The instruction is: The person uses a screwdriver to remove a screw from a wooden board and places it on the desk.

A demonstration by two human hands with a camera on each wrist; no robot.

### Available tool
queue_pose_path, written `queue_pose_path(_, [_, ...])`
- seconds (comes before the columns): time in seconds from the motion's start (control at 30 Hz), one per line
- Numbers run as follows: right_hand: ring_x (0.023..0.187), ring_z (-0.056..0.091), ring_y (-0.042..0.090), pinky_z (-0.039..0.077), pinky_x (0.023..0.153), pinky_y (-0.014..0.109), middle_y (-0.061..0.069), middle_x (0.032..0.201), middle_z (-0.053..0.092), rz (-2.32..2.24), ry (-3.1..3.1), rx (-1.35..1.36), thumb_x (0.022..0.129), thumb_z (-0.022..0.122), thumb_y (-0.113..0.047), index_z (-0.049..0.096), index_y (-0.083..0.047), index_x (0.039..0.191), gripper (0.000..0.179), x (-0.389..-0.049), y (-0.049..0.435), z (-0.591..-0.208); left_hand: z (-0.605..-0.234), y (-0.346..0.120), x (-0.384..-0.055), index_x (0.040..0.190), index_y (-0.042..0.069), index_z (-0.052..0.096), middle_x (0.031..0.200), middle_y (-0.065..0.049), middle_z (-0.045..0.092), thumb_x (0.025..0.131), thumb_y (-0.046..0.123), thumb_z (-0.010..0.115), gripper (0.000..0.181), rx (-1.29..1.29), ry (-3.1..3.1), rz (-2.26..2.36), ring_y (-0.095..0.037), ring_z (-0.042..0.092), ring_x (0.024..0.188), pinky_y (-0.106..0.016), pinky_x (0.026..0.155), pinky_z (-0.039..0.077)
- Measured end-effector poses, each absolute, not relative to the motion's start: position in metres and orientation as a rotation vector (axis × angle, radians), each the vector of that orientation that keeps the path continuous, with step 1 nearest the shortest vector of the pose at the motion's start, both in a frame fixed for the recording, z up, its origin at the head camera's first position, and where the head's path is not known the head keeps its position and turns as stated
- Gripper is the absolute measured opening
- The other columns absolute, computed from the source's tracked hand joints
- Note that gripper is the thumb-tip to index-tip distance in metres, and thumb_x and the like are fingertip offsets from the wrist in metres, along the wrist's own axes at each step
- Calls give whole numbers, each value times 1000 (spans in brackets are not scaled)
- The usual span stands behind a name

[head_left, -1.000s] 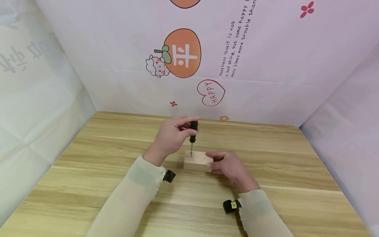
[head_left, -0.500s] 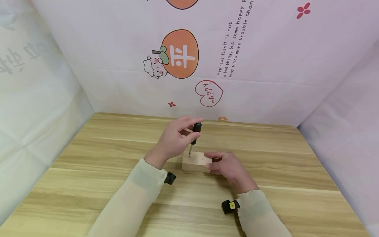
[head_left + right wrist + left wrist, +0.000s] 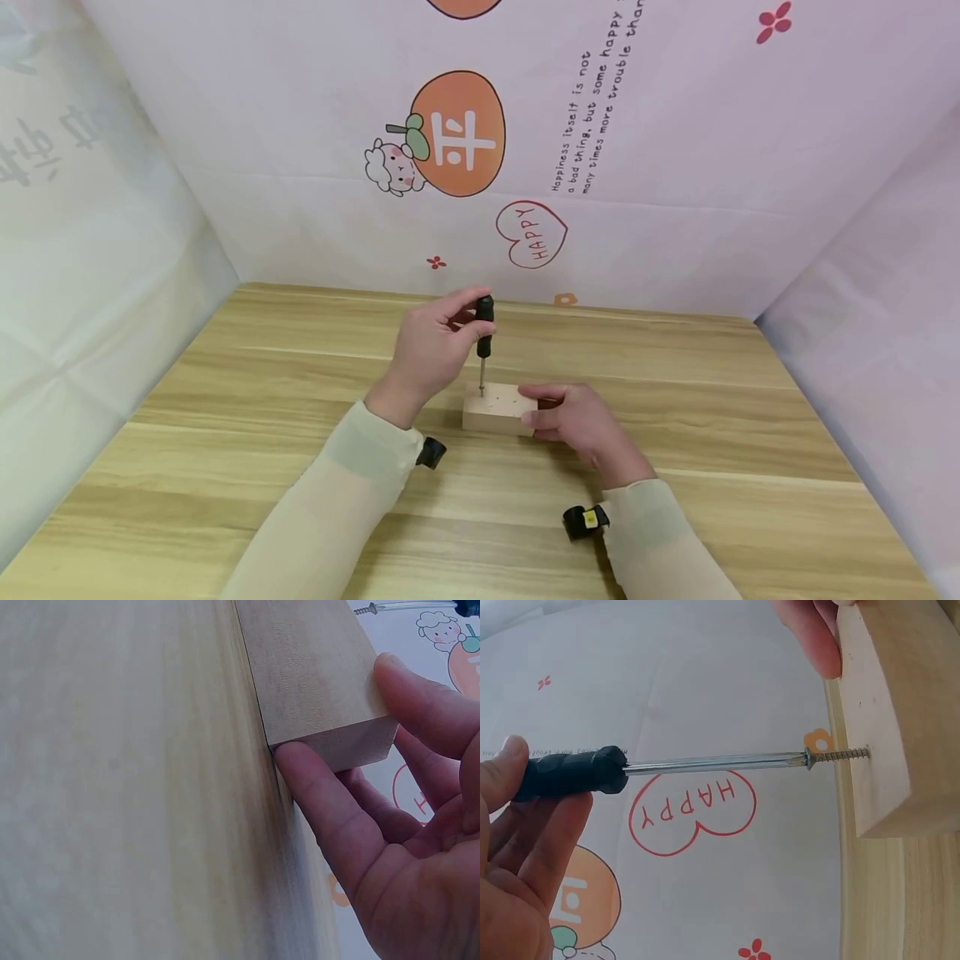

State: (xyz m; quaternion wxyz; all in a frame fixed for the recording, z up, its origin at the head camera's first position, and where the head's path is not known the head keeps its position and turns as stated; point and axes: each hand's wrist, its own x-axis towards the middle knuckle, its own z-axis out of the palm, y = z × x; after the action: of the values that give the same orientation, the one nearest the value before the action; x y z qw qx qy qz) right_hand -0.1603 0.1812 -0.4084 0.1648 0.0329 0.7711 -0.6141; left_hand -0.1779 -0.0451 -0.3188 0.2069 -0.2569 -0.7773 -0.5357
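Observation:
My left hand (image 3: 431, 350) holds a screwdriver (image 3: 484, 325) by its black handle, thumb and fingers around it. The metal shaft points down, nearly upright. In the left wrist view the shaft's tip meets the head of a screw (image 3: 840, 755), whose lower end is in the face of a pale wooden block (image 3: 889, 735); much of the thread shows. Small dark marks dot that face. At the block's right end, my right hand (image 3: 588, 425) grips it as it lies on the table. The right wrist view shows the thumb (image 3: 427, 701) along the block's edge and fingers against its end.
The wood-grain table (image 3: 300, 350) stretches around the block on all sides. A printed white cloth (image 3: 660, 167) rises behind the table, and pale cloth hangs at both sides. A black wrist camera (image 3: 430, 452) sits at the left cuff, another (image 3: 585, 521) at the right.
Half a second ago the screwdriver's handle leaned right; now it stands nearly upright, with the left hand slightly further left and up. The block and right hand keep their place.

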Motion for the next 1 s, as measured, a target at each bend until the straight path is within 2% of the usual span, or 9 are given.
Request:
queue_pose_path(0.13, [108, 62, 25, 59, 79, 38, 13, 142, 51, -1749, 2197, 86, 83, 81, -2, 74, -11, 121, 39, -160, 182, -407, -320, -44, -179, 120, 4, 70, 98, -5, 72, 86, 3, 78, 35, -776, -2110, -1437, -12, 69, 83, -25, 70, 58])
queue_pose_path(0.37, [110, 62, 26, 59, 79, 38, 13, 143, 51, -1748, 2192, 80, 82, 82, -4, 74, -11, 121, 41, -160, 183, -407, -321, -44, -179, 110, 6, 63, 94, -3, 61, 86, 4, 79, 29, -752, -2127, -1356, -12, 63, 76, -26, 68, 57])
queue_pose_path(0.53, [110, 62, 25, 59, 80, 38, 13, 143, 50, -1746, 2192, 68, 82, 81, -4, 74, -11, 122, 41, -159, 183, -407, -323, -45, -180, 121, 5, 68, 97, -4, 56, 87, 3, 78, 35, -855, -2121, -1387, -13, 62, 79, -26, 72, 57])
queue_pose_path(0.73, [108, 62, 25, 59, 80, 38, 14, 143, 49, -1747, 2178, 63, 83, 81, -6, 73, -11, 122, 40, -159, 182, -406, -322, -48, -179, 134, 6, 64, 114, -6, 66, 92, -5, 68, 44, -977, -2151, -1496, -14, 65, 92, -27, 85, 56])
queue_pose_path(0.83, [108, 62, 25, 59, 80, 39, 14, 143, 50, -1751, 2172, 69, 83, 81, -5, 73, -11, 122, 40, -159, 182, -406, -319, -48, -177, 133, 9, 66, 113, -5, 70, 92, -5, 68, 44, -906, -2207, -1574, -12, 68, 92, -28, 83, 56])
queue_pose_path(1.0, [108, 62, 26, 59, 79, 38, 14, 142, 51, -1745, 2185, 81, 83, 81, -4, 74, -11, 121, 40, -159, 181, -405, -317, -47, -175, 124, 15, 72, 99, -2, 73, 89, 5, 76, 37, -673, -2258, -1599, -9, 69, 84, -29, 73, 58])
